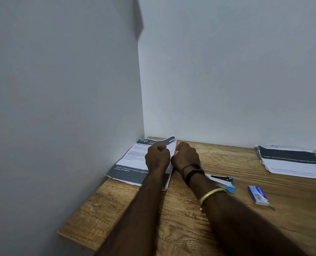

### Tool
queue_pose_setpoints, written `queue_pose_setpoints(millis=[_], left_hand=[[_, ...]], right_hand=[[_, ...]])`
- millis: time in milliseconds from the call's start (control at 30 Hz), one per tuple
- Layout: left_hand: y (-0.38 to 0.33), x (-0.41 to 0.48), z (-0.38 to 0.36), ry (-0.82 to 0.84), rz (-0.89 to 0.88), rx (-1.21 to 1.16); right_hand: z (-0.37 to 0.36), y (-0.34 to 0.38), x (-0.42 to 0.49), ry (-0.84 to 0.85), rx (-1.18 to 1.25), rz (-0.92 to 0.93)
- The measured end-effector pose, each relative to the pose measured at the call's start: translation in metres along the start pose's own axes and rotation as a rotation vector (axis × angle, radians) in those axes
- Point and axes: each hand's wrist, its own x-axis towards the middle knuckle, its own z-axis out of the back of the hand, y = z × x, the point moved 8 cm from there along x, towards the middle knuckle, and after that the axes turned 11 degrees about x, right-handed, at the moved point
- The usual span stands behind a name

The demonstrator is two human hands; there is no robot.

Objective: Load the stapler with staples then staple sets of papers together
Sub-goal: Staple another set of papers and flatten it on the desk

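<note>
Wood-grain desk (227, 228) set into a corner of plain white walls; its left edge runs along the left wall and its far edge along the back wall. A set of printed sheets (129, 161) lies in that corner, with its left side against the wall. The left hand (157, 157) sits on the sheets with its fingers curled. The right hand (186, 156) is curled just beside it, and the sheets' raised right edge is caught between the two hands. Behind the right wrist lies a stapler (222, 182) with blue ends, hinged open. A small blue staple box (257, 195) lies near it to the right. A second stack of papers (292, 161) lies well apart at the far right. Bare wood spreads in front, around both forearms. The top sheet reads "727" and "KITCHEN"; its grey bottom band begins "Lemons, hand juicer, strainer". The writing on the box is too small to read.
</note>
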Motion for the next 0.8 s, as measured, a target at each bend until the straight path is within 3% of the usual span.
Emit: queue_pose_setpoints(millis=[267,800], left_hand=[[-0.011,-0.007,0.007,-0.042,-0.057,-0.032],[-0.076,-0.062,-0.037,0.152,-0.308,-0.022]], right_hand=[[0.026,-0.008,-0.001,-0.14,0.281,-0.036],[0.14,-0.078,-0.016,-0.326,0.479,-0.164]])
